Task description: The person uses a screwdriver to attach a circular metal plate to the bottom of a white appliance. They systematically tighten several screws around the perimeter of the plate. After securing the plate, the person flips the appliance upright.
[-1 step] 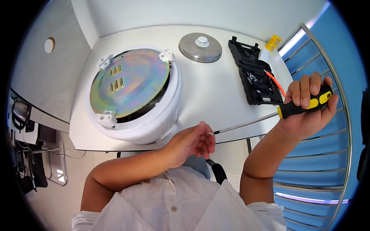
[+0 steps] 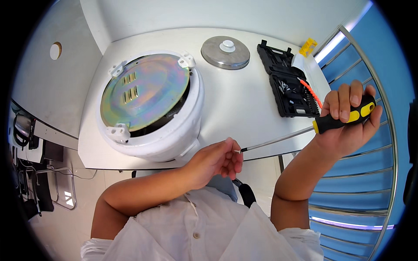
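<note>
My right hand (image 2: 348, 115) is wrapped round the black and yellow handle of a screwdriver (image 2: 278, 139), whose long shaft points left. At its dark tip is a small screw (image 2: 237, 151), pinched between the thumb and fingers of my left hand (image 2: 217, 161). Both hands are in front of the table's near edge. To the left sits an upturned white rice cooker (image 2: 185, 126). Its round iridescent metal base plate (image 2: 152, 98) lies tilted, with a dark gap along its right and near sides. White feet (image 2: 118, 132) stand around the plate's edge.
A steel lid (image 2: 217, 54) with a white knob lies beyond the cooker. At the right of the white table (image 2: 237, 104) are an opened black tool case (image 2: 289, 95), an orange flexible shaft (image 2: 310, 92) and a yellow holder (image 2: 308, 47). A metal rail (image 2: 394, 143) stands along the right.
The cooker, lid and tool case sit slightly higher and further left in the picture. My hands keep the same grip on the screw and screwdriver.
</note>
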The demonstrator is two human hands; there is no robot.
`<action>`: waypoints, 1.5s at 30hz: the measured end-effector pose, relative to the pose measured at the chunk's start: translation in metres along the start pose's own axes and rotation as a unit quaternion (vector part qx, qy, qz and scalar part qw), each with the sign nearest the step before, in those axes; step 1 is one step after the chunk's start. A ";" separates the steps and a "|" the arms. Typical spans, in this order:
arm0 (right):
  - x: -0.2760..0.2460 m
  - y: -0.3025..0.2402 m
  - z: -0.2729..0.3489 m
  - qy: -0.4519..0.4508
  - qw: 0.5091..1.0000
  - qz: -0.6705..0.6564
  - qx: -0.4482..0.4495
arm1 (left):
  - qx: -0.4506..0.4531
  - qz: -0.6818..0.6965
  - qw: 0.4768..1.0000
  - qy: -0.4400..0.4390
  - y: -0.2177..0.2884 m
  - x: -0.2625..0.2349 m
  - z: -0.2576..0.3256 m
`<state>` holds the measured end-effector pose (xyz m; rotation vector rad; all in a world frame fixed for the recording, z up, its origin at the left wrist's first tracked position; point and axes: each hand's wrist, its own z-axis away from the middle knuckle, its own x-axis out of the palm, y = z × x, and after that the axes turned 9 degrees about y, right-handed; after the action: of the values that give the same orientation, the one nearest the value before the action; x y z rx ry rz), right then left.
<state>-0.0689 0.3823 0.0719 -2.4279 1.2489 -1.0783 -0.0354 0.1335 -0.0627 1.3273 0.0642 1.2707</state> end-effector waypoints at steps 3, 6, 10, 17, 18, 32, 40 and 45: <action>-0.002 -0.001 0.003 -0.014 1.000 0.004 -0.012 | 0.004 -0.027 1.000 -0.004 0.001 0.008 0.004; -0.002 0.000 0.005 -0.016 1.000 -0.003 -0.023 | 0.027 -0.013 1.000 -0.009 0.002 0.011 0.005; 0.001 0.000 0.012 -0.028 0.997 0.010 -0.069 | 0.072 0.053 0.996 -0.004 -0.001 0.012 0.007; 0.000 -0.002 0.009 -0.051 0.997 -0.026 -0.055 | 0.071 0.039 0.995 -0.059 0.002 0.008 0.012; 0.001 -0.001 0.007 -0.062 0.996 -0.033 -0.047 | 0.066 0.045 0.994 -0.069 0.003 0.008 0.013; 0.033 -0.022 0.014 0.042 0.988 -0.025 -0.149 | 0.078 -0.173 0.982 -0.023 0.020 -0.028 0.077; 0.035 -0.007 -0.023 0.052 0.991 -0.115 -0.035 | 0.658 -0.557 0.456 0.219 0.100 -0.089 0.162; 0.047 0.037 -0.014 0.079 0.985 -0.151 -0.006 | 0.614 -0.619 0.474 0.125 0.115 -0.105 0.126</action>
<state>-0.0841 0.3244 0.0884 -2.6453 0.9472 -1.3682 -0.0659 -0.0534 0.0008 1.5035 2.1043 -0.1628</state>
